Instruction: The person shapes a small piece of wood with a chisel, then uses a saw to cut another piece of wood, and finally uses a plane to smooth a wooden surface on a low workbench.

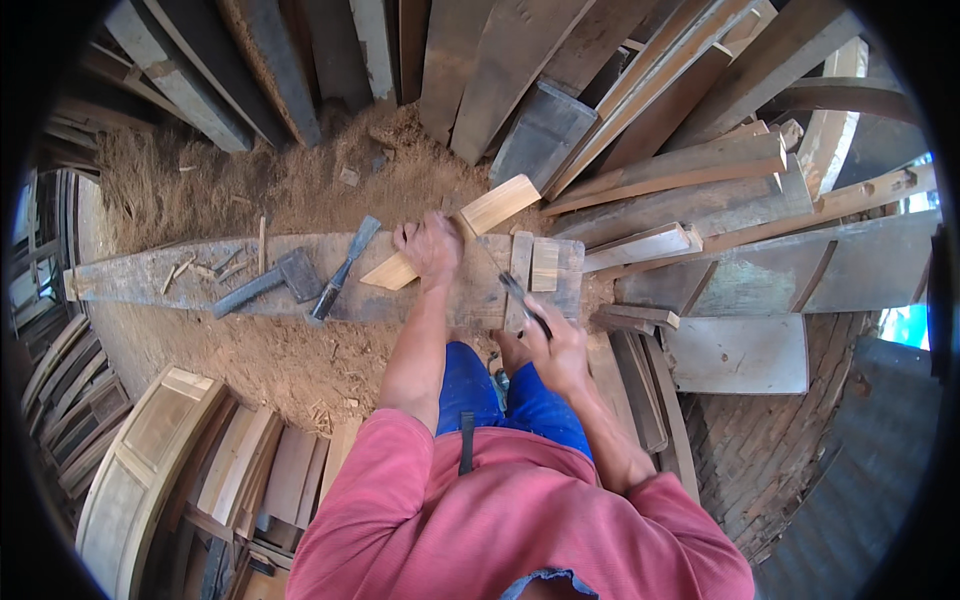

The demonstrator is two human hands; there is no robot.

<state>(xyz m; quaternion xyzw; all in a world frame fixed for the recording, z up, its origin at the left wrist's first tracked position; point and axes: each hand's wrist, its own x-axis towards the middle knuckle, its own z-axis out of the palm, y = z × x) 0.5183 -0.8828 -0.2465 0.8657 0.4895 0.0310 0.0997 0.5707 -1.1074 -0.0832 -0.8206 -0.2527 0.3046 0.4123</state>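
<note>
My left hand (432, 248) is closed over a pale wooden strip (500, 204), pressing it down on a long worn plank (460, 305). The strip lies slantwise, with its far right end past the plank's edge. In my right hand (556, 352), fingers wrapped round its grip, is a dark-handled tool with a thin blade (512, 287). Its blade is smeared and slants up toward the strip beside my left hand; its exact kind cannot be made out. Left of my left hand lie a chisel (347, 268) and a hammer (297, 276) with a dark head.
Two short wood pieces, including a pale block (544, 264), lie at the plank's right. Wood chips (178, 272) lie at its left end. Boards (480, 80) lean along the far side. A panelled door (150, 470) stands near left. Sawdust (270, 350) covers the ground.
</note>
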